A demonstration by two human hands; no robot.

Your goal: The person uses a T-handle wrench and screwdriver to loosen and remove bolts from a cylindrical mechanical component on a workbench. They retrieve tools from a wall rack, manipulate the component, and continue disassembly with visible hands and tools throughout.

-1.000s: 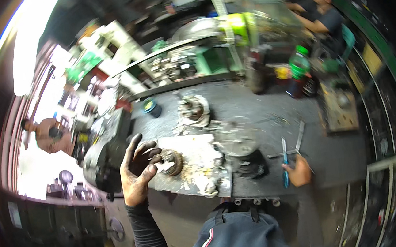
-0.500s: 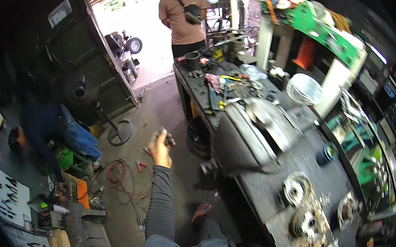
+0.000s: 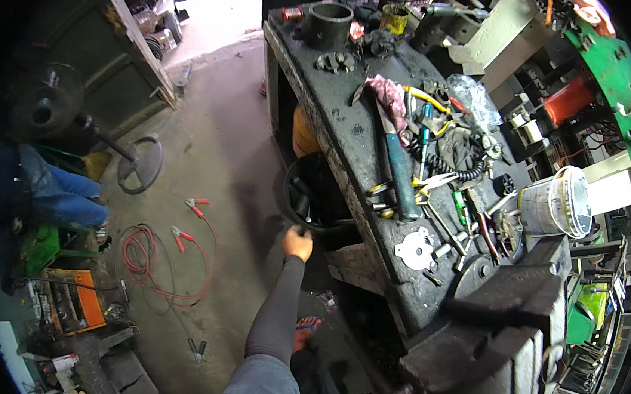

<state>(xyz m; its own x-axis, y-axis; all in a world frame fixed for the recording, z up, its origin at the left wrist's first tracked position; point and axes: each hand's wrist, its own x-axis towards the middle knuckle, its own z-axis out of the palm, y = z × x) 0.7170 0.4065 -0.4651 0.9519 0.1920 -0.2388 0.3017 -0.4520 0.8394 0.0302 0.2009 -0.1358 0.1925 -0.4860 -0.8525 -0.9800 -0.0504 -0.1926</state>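
Note:
My left hand (image 3: 298,244), at the end of a dark sleeve, reaches forward low beside the workbench. Its fingers are curled, with something dark at their tips that I cannot make out. Just past it, under the bench edge, stands a round black tub (image 3: 290,193) with dark items inside. Whether the hand touches the rim is unclear. On the bench (image 3: 317,125) lie a hammer (image 3: 402,178) with a blue-green handle, a pink rag (image 3: 388,100), a flat metal plate (image 3: 415,249) and several wrenches and screwdrivers. My right hand is not in view.
A heavy bench vise (image 3: 479,348) fills the near right. Behind it stands a white bucket (image 3: 556,204). Red jumper cables (image 3: 139,261) are coiled on the floor at left, near a pedestal fan (image 3: 139,166). A person in jeans (image 3: 60,191) is at far left; another stands beyond the bench.
My view has shifted forward and down, bringing the bench tools closer. My left hand has gone from raised over the floor to low beside the tub, its fingers curled.

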